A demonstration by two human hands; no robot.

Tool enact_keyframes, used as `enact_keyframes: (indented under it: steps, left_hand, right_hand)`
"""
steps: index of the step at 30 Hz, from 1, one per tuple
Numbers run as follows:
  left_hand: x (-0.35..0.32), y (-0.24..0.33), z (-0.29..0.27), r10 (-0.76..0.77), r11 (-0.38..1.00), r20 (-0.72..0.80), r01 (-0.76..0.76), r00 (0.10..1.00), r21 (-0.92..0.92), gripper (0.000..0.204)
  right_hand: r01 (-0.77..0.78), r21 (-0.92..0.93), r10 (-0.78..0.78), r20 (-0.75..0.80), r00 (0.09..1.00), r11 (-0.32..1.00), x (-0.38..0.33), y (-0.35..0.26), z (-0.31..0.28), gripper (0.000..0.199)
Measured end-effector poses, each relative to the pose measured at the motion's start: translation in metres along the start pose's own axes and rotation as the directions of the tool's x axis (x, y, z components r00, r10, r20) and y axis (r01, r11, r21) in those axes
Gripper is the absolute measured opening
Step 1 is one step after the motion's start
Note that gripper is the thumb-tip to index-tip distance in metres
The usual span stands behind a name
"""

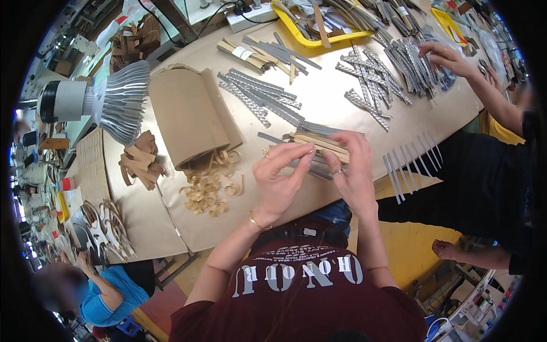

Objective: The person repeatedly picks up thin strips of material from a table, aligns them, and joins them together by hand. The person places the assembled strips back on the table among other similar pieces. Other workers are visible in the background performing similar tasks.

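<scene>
Both hands (313,171) grip tan strips (320,145) (bundled).

Bench (342,85): covered w/ matt tan paper/card, smooth. Strip bundle (319,145) in both hands: tan, matt, looks like thin wood or card, can't tell which. Grey strips (259,100): textured, dull metallic sheen. Flat grey strips (407,165) at bench edge: smooth, satin. Brown paper roll (191,117): kraft, matt. Curled offcuts (208,185): tan, paper-like. Tray (316,37): yellow plastic, glossy. Lamp (122,100): ribbed metal shade, shiny.
</scene>
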State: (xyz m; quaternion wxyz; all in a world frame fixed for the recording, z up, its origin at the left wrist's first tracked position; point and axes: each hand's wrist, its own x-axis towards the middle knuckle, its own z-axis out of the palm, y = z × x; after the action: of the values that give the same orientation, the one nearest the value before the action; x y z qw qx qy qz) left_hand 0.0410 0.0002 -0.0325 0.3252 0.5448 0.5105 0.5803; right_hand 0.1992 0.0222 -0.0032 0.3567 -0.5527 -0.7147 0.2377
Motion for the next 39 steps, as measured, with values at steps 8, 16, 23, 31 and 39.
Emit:
enact_keyframes:
  steps: [8,16,23,31,39]
  left_hand:
    - [0.006,0.008,0.001,0.316,0.888,0.135,-0.343,0.939,0.308,0.036]
    - [0.0,0.011,0.004,0.293,0.885,0.157,-0.329,0.943,0.329,0.044]
    - [0.0,0.015,0.006,0.226,0.928,0.155,-0.261,0.962,0.265,0.043]
    - [0.001,0.014,0.005,0.247,0.922,0.16,-0.282,0.956,0.265,0.044]
    - [0.001,0.014,0.003,0.268,0.884,0.2,-0.323,0.943,0.338,0.047]
  right_hand:
    - [-0.15,0.377,0.125,0.09,0.988,0.914,-0.009,-0.024,-0.014,0.01]
    - [-0.163,0.308,0.145,0.08,0.986,0.937,-0.011,-0.026,-0.012,0.007]
    - [-0.126,0.192,0.118,0.057,0.991,0.973,-0.012,-0.026,-0.007,0.011]
    - [-0.103,0.185,0.093,0.066,0.994,0.977,-0.008,-0.029,-0.011,0.01]
    - [-0.113,0.151,0.107,0.05,0.993,0.982,-0.007,-0.029,-0.012,0.008]
